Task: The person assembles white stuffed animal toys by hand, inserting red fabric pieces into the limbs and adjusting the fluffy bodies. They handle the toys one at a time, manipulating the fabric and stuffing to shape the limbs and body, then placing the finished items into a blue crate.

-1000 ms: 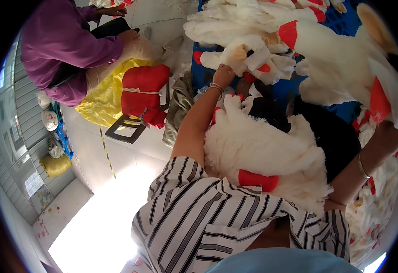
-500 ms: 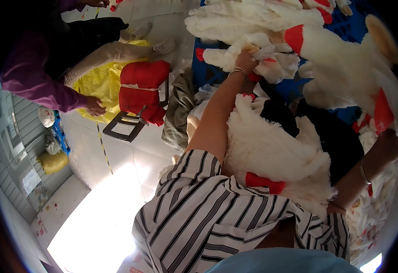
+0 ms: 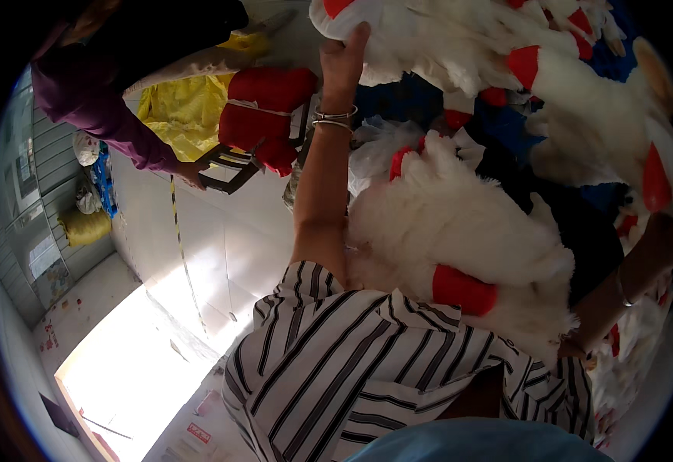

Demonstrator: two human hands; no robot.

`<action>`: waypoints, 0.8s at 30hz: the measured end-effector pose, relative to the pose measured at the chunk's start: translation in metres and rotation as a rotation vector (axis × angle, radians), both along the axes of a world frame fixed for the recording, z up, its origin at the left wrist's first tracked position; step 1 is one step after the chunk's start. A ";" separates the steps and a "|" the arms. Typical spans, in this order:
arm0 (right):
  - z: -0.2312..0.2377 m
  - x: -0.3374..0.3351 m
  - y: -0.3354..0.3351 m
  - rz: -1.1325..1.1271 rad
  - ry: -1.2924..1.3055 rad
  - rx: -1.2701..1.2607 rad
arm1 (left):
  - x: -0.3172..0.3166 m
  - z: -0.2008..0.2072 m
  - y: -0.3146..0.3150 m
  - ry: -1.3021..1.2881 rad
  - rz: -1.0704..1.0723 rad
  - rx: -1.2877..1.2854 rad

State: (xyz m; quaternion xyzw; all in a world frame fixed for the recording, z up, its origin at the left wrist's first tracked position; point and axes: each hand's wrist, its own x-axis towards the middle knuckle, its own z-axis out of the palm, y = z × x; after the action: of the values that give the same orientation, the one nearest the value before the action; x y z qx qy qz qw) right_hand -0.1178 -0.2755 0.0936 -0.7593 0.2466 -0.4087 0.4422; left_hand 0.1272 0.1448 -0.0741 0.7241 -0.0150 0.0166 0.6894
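My left hand [image 3: 342, 65], with bracelets at the wrist, is stretched out to the far side. Its fingers are closed on the edge of a white plush piece [image 3: 352, 21] with a red patch. Off to the right, my right hand [image 3: 658, 245] is closed on another white plush piece [image 3: 582, 108], next to its red pointed part [image 3: 656, 181]. That piece is long, with a red band at its far end. Across my lap lies a fluffy white plush piece [image 3: 467, 219] with a red band [image 3: 463, 290]. My right fingertips are partly hidden.
More white and red plush pieces [image 3: 444, 38] are heaped on a blue slatted pallet [image 3: 398, 98]. Another heap [image 3: 621, 385] lies low at the right. To the left, a co-worker's purple sleeve [image 3: 113, 127] reaches toward a dark-framed stool [image 3: 232, 173] with a red cushion [image 3: 267, 108], beside a yellow bag [image 3: 178, 115].
My left hand has moved from the plush pile farther away and to the left, gripping a white piece. The co-worker's hand has come down to the stool. My right hand stays at its plush piece.
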 end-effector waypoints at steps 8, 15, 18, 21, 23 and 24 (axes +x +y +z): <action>0.001 -0.006 0.014 0.038 -0.020 0.001 | -0.046 0.113 0.031 -0.191 -0.076 0.342; 0.004 0.000 0.016 0.066 -0.023 0.001 | -0.121 -0.139 0.020 0.128 -0.829 0.833; 0.010 -0.004 0.021 0.075 -0.021 -0.002 | -0.163 -0.191 0.027 0.236 -0.953 0.944; 0.011 -0.007 0.022 0.081 -0.026 0.007 | -0.167 -0.193 0.039 0.241 -0.969 0.919; 0.012 -0.006 0.022 0.093 -0.030 0.014 | -0.163 -0.184 0.045 0.220 -0.961 0.856; 0.011 -0.008 0.023 0.087 -0.025 0.018 | -0.160 -0.174 0.045 0.211 -0.968 0.816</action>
State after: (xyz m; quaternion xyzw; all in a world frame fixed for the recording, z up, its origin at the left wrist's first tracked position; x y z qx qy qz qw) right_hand -0.1253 -0.2525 0.1044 -0.7600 0.2116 -0.3965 0.4694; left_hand -0.0324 0.1895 -0.2476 0.8372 -0.2775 -0.3749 0.2855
